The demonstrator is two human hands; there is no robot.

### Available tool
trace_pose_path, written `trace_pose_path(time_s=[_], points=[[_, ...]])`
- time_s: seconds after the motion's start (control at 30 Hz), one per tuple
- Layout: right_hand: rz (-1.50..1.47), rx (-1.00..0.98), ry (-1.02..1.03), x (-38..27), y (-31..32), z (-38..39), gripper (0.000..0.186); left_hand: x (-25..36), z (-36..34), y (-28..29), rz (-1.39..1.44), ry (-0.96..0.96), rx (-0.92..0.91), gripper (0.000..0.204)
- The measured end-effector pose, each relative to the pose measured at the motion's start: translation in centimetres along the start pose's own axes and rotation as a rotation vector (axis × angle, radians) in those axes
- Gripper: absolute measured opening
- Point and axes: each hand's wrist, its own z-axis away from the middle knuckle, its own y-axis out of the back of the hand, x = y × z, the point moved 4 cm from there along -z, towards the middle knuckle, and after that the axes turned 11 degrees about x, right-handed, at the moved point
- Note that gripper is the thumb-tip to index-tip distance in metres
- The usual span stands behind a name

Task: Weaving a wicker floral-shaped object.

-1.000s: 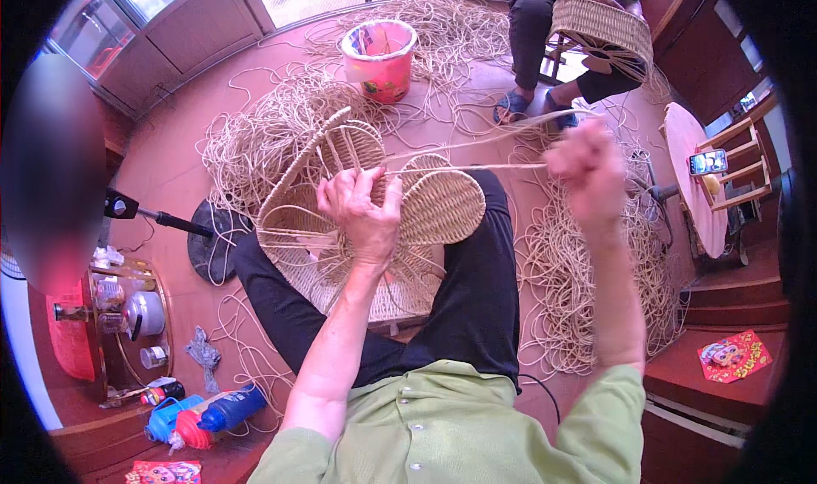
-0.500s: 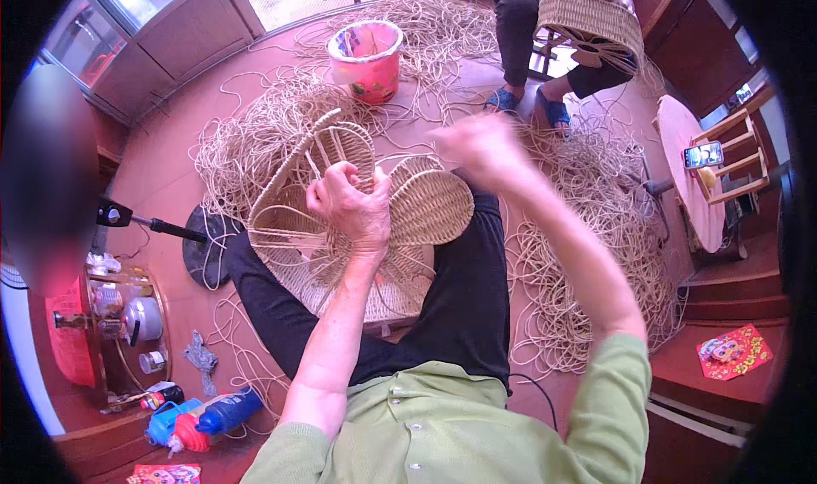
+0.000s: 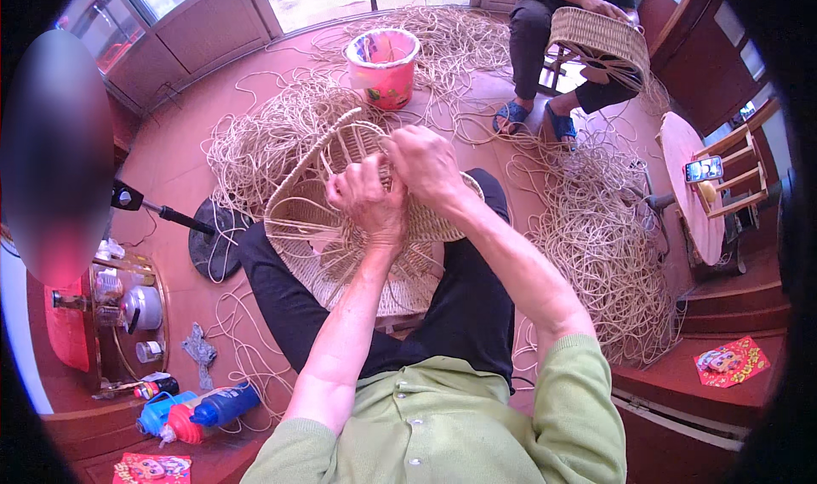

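1. The step in hand seemed to be working cord into the unfinished cord basket (image 3: 413, 292), which sat between the person's legs (image 3: 468, 322).
2. The left hand (image 3: 370, 196) was curled tight on the basket; the right hand (image 3: 425, 165) bent just beside it, toward one o'clock, fingertips hidden, so whether it pinched cord could not be told.
3. The next move probably called for a firm left hold.
4. From the basket, a pink bucket (image 3: 387, 92) stood at twelve o'clock; a cord heap (image 3: 264, 143) at ten and a larger pile (image 3: 604, 280) at three might snag.
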Motion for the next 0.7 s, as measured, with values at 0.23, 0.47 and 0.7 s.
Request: trace_pose_path(time_s=[0.23,0.47,0.7], points=[[-1.414,0.095,-0.747,-5.3,11.3,5.4,0.039,-0.3,-0.4,0.7,0.101,0.008,-0.038,0.020],[-1.452,0.380,-0.458,-5.5,28.2,10.4,0.032,-0.8,-0.4,1.0,0.139,-0.114,-0.063,0.017],[0.104,0.377,-0.677,9.4,35.5,17.0,0.037,-3.4,-4.3,3.1,0.257,-0.079,0.032,0.017]])
